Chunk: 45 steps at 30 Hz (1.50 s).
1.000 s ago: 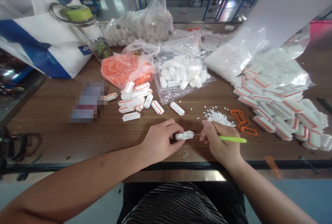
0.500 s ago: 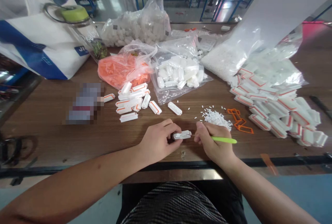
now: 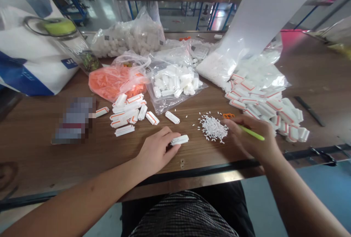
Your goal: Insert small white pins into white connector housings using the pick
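Left hand (image 3: 157, 148) pinching a blocky plastic piece (image 3: 182, 140), right hand (image 3: 256, 140) gripping a slim lime-green tool (image 3: 252, 133), and I've got grainy white bits (image 3: 214, 127) heaped between.

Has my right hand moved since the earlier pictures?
Yes, the bare right hand shifted right, from in front of the heap of tiny white pellets to its right side.

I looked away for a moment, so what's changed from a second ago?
The right hand moved rightward, away from the white block, to the orange frames, partly hiding them, keeping the green-handled tool. The left hand still grips the block; the pellet pile remains.
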Motion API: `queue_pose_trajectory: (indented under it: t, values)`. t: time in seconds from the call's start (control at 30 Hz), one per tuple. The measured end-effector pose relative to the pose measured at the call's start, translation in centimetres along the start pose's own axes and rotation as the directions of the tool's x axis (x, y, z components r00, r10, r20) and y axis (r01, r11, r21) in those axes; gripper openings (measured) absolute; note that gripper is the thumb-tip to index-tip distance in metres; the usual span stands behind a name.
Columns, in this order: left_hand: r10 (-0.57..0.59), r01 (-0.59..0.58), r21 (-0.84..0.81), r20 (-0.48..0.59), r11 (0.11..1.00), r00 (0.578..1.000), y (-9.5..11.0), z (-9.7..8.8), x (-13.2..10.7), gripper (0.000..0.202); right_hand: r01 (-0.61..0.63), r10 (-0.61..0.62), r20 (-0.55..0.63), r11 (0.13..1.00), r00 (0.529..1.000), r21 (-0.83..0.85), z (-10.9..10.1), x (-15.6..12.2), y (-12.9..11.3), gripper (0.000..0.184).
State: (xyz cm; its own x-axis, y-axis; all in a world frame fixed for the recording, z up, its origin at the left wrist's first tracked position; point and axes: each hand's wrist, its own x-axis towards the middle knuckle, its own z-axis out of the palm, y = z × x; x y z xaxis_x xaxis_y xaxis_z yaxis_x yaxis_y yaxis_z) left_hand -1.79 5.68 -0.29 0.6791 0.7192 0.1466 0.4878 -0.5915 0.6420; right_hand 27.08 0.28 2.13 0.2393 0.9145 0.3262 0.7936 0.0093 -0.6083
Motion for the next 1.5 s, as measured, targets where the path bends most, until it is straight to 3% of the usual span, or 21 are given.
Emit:
queue_pose_trajectory:
  t: [0.1,0.2,0.3,0.4,0.5,0.63,0.8,0.93,1.03,1.17,1.3,1.37,1.5]
  values:
    - [-0.038,0.035,-0.103,-0.026,0.994,0.999,-0.4,-0.5,0.4,0.033,0.194,-0.185,0.073,0.969,0.980,-0.154,-1.8,0.1,2.5,0.022]
    - [-0.113,0.096,-0.250,-0.055,0.963,0.992,-0.8,-1.3,1.0,0.032,0.390,-0.366,0.144,0.898,0.919,-0.204,-3.0,-0.7,3.6,0.016]
    - [-0.260,0.220,-0.455,-0.026,0.863,0.965,-0.8,-2.4,1.4,0.033,0.481,-0.442,0.189,0.813,0.877,-0.327,-3.7,-1.9,4.3,0.014]
    - [-0.345,0.283,-0.641,0.030,0.714,0.938,-0.4,-3.7,1.6,0.033,0.429,-0.357,0.239,0.712,0.903,-0.556,-4.0,-2.7,5.4,0.017]
    - [-0.388,0.334,-0.766,0.120,0.549,0.914,0.6,-5.1,1.7,0.030,0.389,-0.222,0.326,0.645,0.919,-0.658,-4.1,-2.6,6.5,0.032]
    - [-0.410,0.325,-0.863,0.155,0.386,0.899,1.8,-6.2,2.5,0.025,0.365,-0.125,0.382,0.655,0.916,-0.661,-4.1,-1.7,7.5,0.039]
    - [-0.483,0.222,-0.946,0.085,0.235,0.871,2.1,-4.4,3.8,0.025,0.289,-0.039,0.383,0.728,0.923,-0.622,-4.6,-0.3,7.2,0.042]
    - [-0.462,0.214,-0.948,0.086,0.234,0.883,1.2,-2.4,4.0,0.035,0.212,-0.032,0.329,0.823,0.944,-0.528,-3.9,1.5,4.6,0.028]
    - [-0.418,0.233,-0.939,0.111,0.253,0.902,0.4,-1.7,3.7,0.039,0.154,0.000,0.312,0.869,0.950,-0.470,-2.2,3.0,2.1,0.030]
    - [-0.376,0.255,-0.922,0.134,0.293,0.917,-0.1,-1.2,3.5,0.034,0.072,0.148,0.314,0.802,0.938,-0.593,0.0,4.3,0.3,0.034]
    - [-0.359,0.256,-0.913,0.134,0.318,0.924,-0.2,-0.9,3.5,0.030,0.042,0.183,0.271,0.754,0.945,-0.656,0.8,4.9,0.9,0.026]
    - [-0.357,0.256,-0.915,0.137,0.312,0.924,-0.2,-0.8,3.5,0.029,-0.003,0.184,0.249,0.810,0.951,-0.586,0.5,5.1,1.7,0.020]
    - [-0.341,0.263,-0.928,0.165,0.264,0.926,0.0,-0.8,3.3,0.028,-0.122,0.169,0.152,0.953,0.974,-0.278,-1.4,5.8,3.5,0.021]
